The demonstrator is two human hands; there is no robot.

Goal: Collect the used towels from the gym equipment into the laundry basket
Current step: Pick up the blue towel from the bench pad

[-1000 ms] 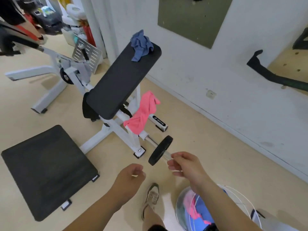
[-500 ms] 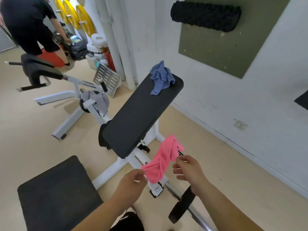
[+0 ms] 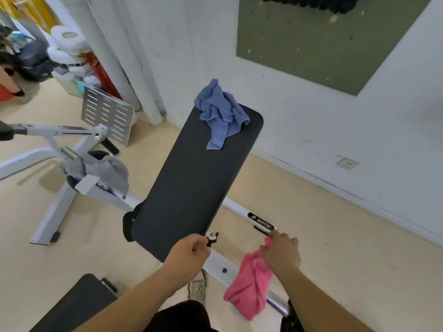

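A pink towel (image 3: 249,286) hangs down from my right hand (image 3: 281,254), which grips its upper end just in front of the white frame bar (image 3: 239,209) of the bench. My left hand (image 3: 189,254) is curled shut at the lower edge of the black tilted back pad (image 3: 191,183), close to a small black knob. A crumpled blue towel (image 3: 220,113) lies on the top end of that pad. A grey towel (image 3: 107,171) is draped over the white machine to the left. The laundry basket is out of view.
A black seat pad (image 3: 74,305) sits at the bottom left. A perforated metal plate (image 3: 106,115) leans near a white pillar. The white wall with a green pegboard (image 3: 311,41) runs along the right. Bags and clutter fill the far left corner.
I have moved closer to the bench. My right hand has taken the pink towel off the frame and lowered it to the right. My left hand let go of it.
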